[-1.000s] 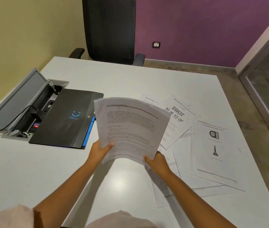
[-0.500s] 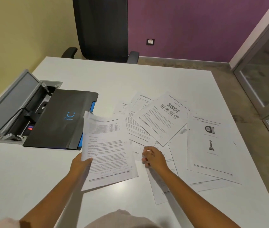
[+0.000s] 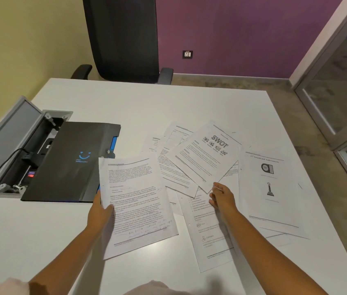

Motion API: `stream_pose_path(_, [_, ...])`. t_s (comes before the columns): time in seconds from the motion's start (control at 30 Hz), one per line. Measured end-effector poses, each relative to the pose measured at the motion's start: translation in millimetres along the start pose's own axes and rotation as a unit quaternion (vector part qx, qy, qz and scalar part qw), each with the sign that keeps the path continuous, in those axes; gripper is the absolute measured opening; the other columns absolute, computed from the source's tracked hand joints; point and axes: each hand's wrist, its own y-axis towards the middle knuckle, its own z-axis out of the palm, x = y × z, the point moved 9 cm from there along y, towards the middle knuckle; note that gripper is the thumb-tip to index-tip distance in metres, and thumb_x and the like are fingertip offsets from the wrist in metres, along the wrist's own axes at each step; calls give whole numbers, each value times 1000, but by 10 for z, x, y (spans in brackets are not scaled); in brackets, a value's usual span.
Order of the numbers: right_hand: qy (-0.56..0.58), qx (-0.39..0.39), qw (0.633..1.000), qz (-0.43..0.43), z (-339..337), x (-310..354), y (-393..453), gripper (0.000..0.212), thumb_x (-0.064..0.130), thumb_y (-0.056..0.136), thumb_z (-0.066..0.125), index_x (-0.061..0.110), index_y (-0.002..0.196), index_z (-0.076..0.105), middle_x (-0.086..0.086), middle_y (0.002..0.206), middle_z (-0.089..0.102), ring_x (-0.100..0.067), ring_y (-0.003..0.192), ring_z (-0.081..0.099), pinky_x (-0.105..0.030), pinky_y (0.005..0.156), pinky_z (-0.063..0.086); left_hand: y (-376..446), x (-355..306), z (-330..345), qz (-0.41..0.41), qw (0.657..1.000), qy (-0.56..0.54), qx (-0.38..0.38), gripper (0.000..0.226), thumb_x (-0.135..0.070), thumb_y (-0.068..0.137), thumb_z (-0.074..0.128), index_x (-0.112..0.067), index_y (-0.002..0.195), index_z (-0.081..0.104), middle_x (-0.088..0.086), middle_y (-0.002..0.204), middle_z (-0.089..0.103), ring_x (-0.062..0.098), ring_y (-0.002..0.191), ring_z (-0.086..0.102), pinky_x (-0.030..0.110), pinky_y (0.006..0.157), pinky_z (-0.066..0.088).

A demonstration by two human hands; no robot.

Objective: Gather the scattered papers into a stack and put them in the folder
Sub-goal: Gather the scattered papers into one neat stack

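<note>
From the head camera we are seeing the left hand point(image 3: 100, 211) gripping a text sheet point(image 3: 135, 203), long axis running near to far, beside the closed folder point(image 3: 72, 162). The right hand point(image 3: 221, 198), fingers relaxed, is touching scattered papers point(image 3: 206, 158) on the tabletop point(image 3: 147, 103).

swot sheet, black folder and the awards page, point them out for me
SWOT sheet point(image 3: 205, 158), head view, middle of the page below its title.
Black folder point(image 3: 68, 165), head view, front cover near the blue smile logo.
Awards page point(image 3: 269, 188), head view, centre between its two pictures.

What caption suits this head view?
Left hand holds gathered papers while right hand reaches the SWOT sheet beside a closed folder.
</note>
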Motion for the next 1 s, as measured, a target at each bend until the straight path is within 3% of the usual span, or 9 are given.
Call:
stream_pose_path(0.1, [17,5,1000,26,-12,-1,89,30,10,95,49,13,124,55,-5,86,58,-13,78,55,-33,90,52,60,-88,-3,11,1000,17,2,59,-11,88,56,-19,140,30,13,137,49,37,121,49,53,97,42])
stream_pose_path(0.23, [15,15,999,37,32,29,171,34,7,93,50,10,127,55,-6,98,59,-15,85,56,-34,95,50,81,-69,42,-12,1000,14,16,63,-9,92,50,-24,145,21,11,138,48,37,122,48,52,97,41])
stream_pose_path(0.33, [26,31,998,57,90,16,175,37,6,91,53,10,128,54,-6,85,57,-12,68,51,-22,70,53,50,-15,103,-24,999,-7,36,67,-1,93,45,-25,147,15,12,144,41,36,128,42,52,102,37])
stream_pose_path(0.4, [31,47,996,62,132,14,156,45,5,89,57,10,133,49,-6,76,54,-11,58,44,-21,57,43,41,-8,123,-23,999,-15,46,67,-1,93,45,-24,147,14,12,145,38,35,130,39,53,104,34])
stream_pose_path(0.47, [30,50,997,48,143,36,148,55,6,87,61,12,138,42,-10,95,60,-11,60,49,-21,59,45,35,-22,141,-23,998,-8,56,67,-1,93,44,-25,148,12,11,147,36,35,132,37,53,106,32])
stream_pose_path(0.57, [24,3,1000,4,48,106,145,58,7,86,64,15,139,42,-12,139,44,-12,79,60,-17,67,53,15,-25,163,-43,997,-13,67,61,-8,95,41,-25,147,12,11,146,36,33,132,37,51,105,34])
stream_pose_path(0.7, [28,-30,999,-32,-48,174,131,50,10,86,65,13,133,49,-13,136,50,-10,71,58,-7,49,50,-10,-4,213,-61,994,-16,90,59,-14,96,41,-24,147,12,12,146,35,34,131,37,54,106,33])
stream_pose_path(0.83, [44,-33,998,-23,-84,172,91,47,13,82,70,11,127,56,-12,134,54,-16,89,62,-15,66,52,-23,-28,259,-79,992,28,99,60,-13,96,39,-19,147,7,11,151,27,34,135,32,52,107,31])
stream_pose_path(1.0, [43,-69,997,-15,-193,109,72,40,6,83,68,13,121,61,-12,131,57,-17,89,64,-28,85,54,-11,-71,240,-71,993,42,83,64,-11,95,42,-15,147,6,13,151,27,36,136,31,52,107,31])
